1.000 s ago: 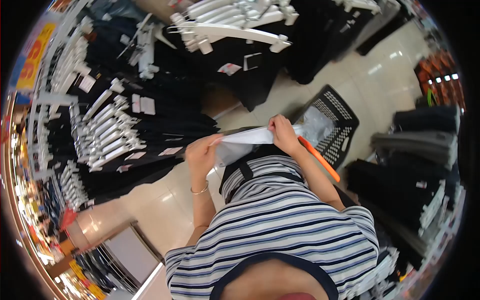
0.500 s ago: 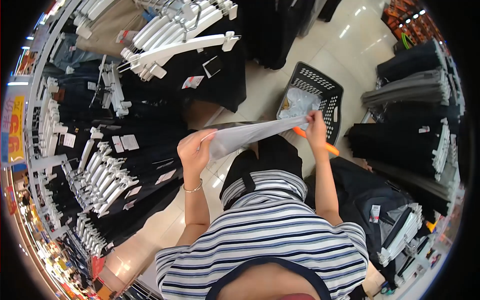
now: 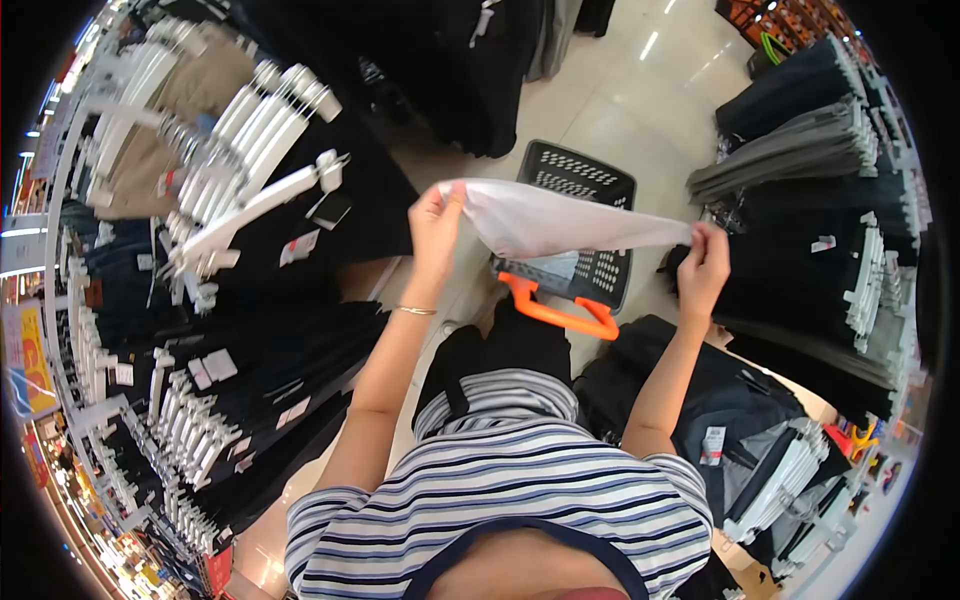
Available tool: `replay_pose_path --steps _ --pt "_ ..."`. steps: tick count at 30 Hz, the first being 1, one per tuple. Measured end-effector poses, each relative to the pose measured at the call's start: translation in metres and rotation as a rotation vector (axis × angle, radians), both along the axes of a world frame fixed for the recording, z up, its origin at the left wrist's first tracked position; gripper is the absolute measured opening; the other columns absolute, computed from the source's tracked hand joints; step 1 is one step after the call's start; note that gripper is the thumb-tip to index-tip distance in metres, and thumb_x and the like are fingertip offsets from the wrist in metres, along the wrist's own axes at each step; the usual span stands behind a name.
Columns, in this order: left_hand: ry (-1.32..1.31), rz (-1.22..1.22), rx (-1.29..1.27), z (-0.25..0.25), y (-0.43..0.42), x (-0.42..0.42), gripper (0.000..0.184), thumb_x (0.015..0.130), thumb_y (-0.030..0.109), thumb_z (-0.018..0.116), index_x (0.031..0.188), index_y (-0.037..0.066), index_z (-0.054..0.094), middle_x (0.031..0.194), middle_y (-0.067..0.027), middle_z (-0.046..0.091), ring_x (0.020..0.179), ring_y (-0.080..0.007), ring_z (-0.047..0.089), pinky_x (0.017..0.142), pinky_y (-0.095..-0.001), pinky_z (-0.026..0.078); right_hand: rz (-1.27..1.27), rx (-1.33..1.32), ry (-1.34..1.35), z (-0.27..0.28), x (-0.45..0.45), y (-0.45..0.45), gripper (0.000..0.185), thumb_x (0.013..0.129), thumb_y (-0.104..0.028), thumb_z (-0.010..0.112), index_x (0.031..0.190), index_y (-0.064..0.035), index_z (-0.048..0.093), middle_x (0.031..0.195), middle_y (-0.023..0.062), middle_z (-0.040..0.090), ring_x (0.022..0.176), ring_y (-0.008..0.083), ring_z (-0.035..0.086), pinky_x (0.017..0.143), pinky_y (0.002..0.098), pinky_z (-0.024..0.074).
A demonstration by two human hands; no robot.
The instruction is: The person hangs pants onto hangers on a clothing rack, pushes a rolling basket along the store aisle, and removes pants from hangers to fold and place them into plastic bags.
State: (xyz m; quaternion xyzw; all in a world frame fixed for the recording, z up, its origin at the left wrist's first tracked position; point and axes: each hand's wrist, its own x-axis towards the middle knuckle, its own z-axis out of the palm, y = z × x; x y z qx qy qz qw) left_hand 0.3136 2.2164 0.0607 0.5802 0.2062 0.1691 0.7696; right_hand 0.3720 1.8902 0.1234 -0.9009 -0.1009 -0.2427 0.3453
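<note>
A thin whitish sheet, which looks like a plastic bag (image 3: 560, 220), is stretched flat between my two hands. My left hand (image 3: 437, 228) pinches its left end, thumb pressed against the fingers. The far, narrower end is gripped by the closed fingers of my right hand (image 3: 704, 262). Below the stretched bag stands a dark grey shopping basket (image 3: 628, 190) with perforated walls and an orange handle (image 3: 565, 320). Part of the basket's inside is hidden behind the bag; something pale shows in it.
Racks of dark trousers (image 3: 270, 350) on white hangers (image 3: 195, 415) line my left. On my right hang more dark and grey trousers (image 3: 790, 155), with a dark pair (image 3: 690, 400) nearest my right arm. Shiny tiled floor (image 3: 640, 90) runs between them.
Both hands have moved farther forward and wider apart, spreading the bag out more. The left hand rose, the right shifted outward. The basket's orange handle shows more now.
</note>
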Motion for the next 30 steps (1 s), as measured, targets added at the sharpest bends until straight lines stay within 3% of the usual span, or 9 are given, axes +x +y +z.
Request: replay_pose_path --steps 3,6,9,11,13,15,21,26,30 --pt "0.302 0.005 -0.199 -0.107 -0.057 0.045 0.018 0.092 0.017 0.054 0.092 0.002 0.063 0.083 -0.0007 0.062 0.07 -0.0083 0.054 0.062 -0.0269 0.044 0.043 -0.028 0.296 -0.076 0.028 -0.045 0.01 0.08 0.007 0.052 0.088 0.0012 0.055 0.081 0.0197 0.057 0.076 0.0345 0.059 0.067 0.0339 0.0466" --pt "0.577 -0.156 -0.087 -0.223 -0.103 0.057 0.019 0.091 0.017 0.054 0.09 0.0 0.062 0.082 -0.0054 0.063 0.073 -0.0131 0.058 0.066 -0.0298 0.047 0.083 0.0 0.639 -0.187 0.047 -0.077 0.015 0.08 0.003 0.052 0.094 -0.0006 0.055 0.087 0.0222 0.06 0.082 0.0419 0.058 0.07 0.0395 0.0462" --pt "0.747 -0.129 0.008 -0.311 -0.133 0.057 0.024 0.089 0.02 0.056 0.089 -0.003 0.062 0.083 -0.0131 0.065 0.074 -0.0208 0.061 0.067 -0.0345 0.047 0.145 -0.429 1.028 -0.26 0.06 -0.077 0.03 0.068 0.002 0.05 0.098 -0.005 0.054 0.096 0.021 0.062 0.095 0.0373 0.058 0.079 0.0447 0.047" --pt "0.911 -0.197 0.358 -0.363 -0.14 0.064 0.028 0.088 0.022 0.056 0.09 -0.005 0.061 0.087 -0.0202 0.065 0.08 -0.0309 0.063 0.071 -0.0388 0.047 0.342 -0.56 1.143 -0.312 0.077 -0.079 0.028 0.07 -0.004 0.053 0.098 -0.0017 0.054 0.099 0.0207 0.062 0.096 0.0352 0.06 0.081 0.0432 0.048" --pt "0.911 -0.235 0.235 -0.395 -0.143 0.069 0.03 0.086 0.024 0.058 0.092 -0.006 0.061 0.091 -0.025 0.063 0.087 -0.0381 0.061 0.075 -0.0418 0.046 0.421 -0.61 1.204 -0.391 0.087 -0.085 0.025 0.077 -0.009 0.049 0.098 -0.0001 0.057 0.1 0.0214 0.062 0.095 0.0349 0.06 0.081 0.0432 0.0486" --pt "0.986 -0.419 0.511 -0.408 -0.143 0.075 0.024 0.084 0.021 0.057 0.094 0.0 0.062 0.091 -0.0223 0.064 0.088 -0.0369 0.061 0.076 -0.0417 0.046 0.386 -0.701 1.184 -0.451 0.096 -0.079 0.025 0.08 -0.021 0.058 0.095 -0.0017 0.056 0.099 0.0168 0.061 0.096 0.0362 0.058 0.081 0.0442 0.0469" --pt "1.09 -0.458 0.249 -0.489 -0.127 0.038 0.018 0.082 0.012 0.053 0.094 0.003 0.062 0.087 -0.0147 0.065 0.083 -0.0268 0.061 0.074 -0.035 0.046 0.037 -0.56 1.238 -0.629 0.12 -0.08 0.038 0.081 -0.027 0.057 0.114 -0.0078 0.053 0.12 0.0186 0.049 0.11 0.0395 0.044 0.094 0.046 0.0382" --pt "1.055 -0.569 0.188 -0.47 -0.109 0.025 0.015 0.085 0.006 0.051 0.096 0.002 0.06 0.081 -0.0082 0.064 0.076 -0.0141 0.059 0.069 -0.0257 0.045 0.187 -0.716 1.361 -0.662 0.161 -0.068 0.047 0.075 -0.026 0.06 0.119 -0.0121 0.053 0.129 0.0163 0.044 0.124 0.036 0.032 0.101 0.0454 0.029" --pt "1.073 -0.528 0.144 -0.477 -0.099 -0.004 0.012 0.089 0.007 0.052 0.097 0.002 0.059 0.085 -0.0018 0.06 0.079 -0.0086 0.054 0.071 -0.0218 0.042 0.051 -0.273 1.566 -0.712 0.165 -0.064 0.053 0.073 -0.037 0.065 0.124 -0.0298 0.052 0.143 0.0216 0.021 0.13 0.0466 0.016 0.107 0.0492 0.0198"
